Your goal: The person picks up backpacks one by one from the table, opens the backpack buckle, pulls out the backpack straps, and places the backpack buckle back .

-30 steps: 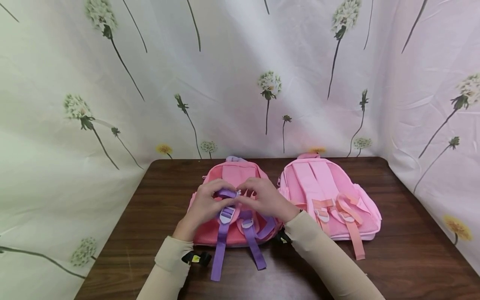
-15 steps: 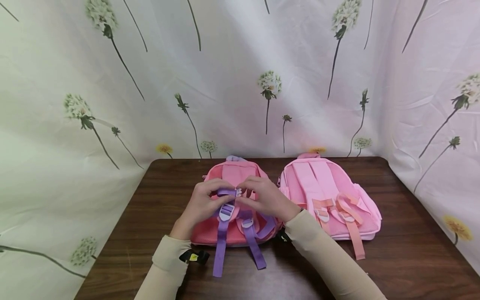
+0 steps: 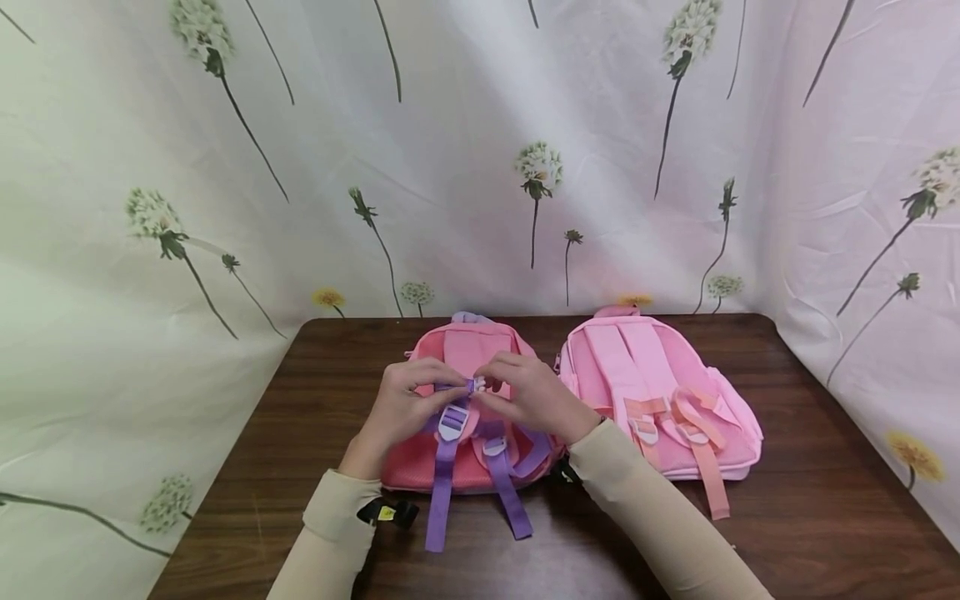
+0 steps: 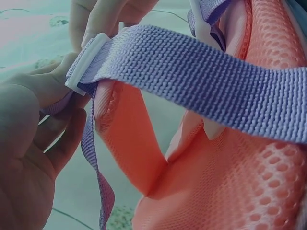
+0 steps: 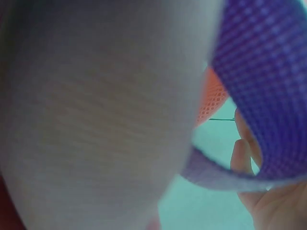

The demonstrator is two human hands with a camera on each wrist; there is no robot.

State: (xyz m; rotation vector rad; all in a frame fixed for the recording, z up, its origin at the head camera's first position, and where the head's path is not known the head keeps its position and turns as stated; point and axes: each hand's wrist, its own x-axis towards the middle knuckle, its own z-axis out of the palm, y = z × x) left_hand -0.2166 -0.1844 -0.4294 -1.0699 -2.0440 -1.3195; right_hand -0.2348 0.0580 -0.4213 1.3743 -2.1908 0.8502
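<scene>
A coral-pink backpack (image 3: 408,469) lies on the table, its shoulder straps facing up. My left hand (image 3: 401,408) pinches a purple webbing strap (image 3: 456,385) above it. From the other side, my right hand (image 3: 536,400) pinches a small white buckle (image 3: 480,384) at that strap's end. The left wrist view gives a closer look at a white buckle (image 4: 86,62) threaded with purple webbing (image 4: 192,76), fingers around it. In the right wrist view a blurred pale shape covers much of the picture, beside purple webbing (image 5: 268,91) and some fingers.
A light-pink backpack (image 3: 600,367) with peach straps lies to the right, close to my right forearm. Two purple strap tails (image 3: 441,508) hang toward me over the dark wooden table (image 3: 300,417). A dandelion-print cloth (image 3: 465,167) stands behind the table.
My left fingers have closed in on the purple strap near the white buckle, flattening its raised loop. The left forearm has shifted slightly left. My right hand stays nearly still.
</scene>
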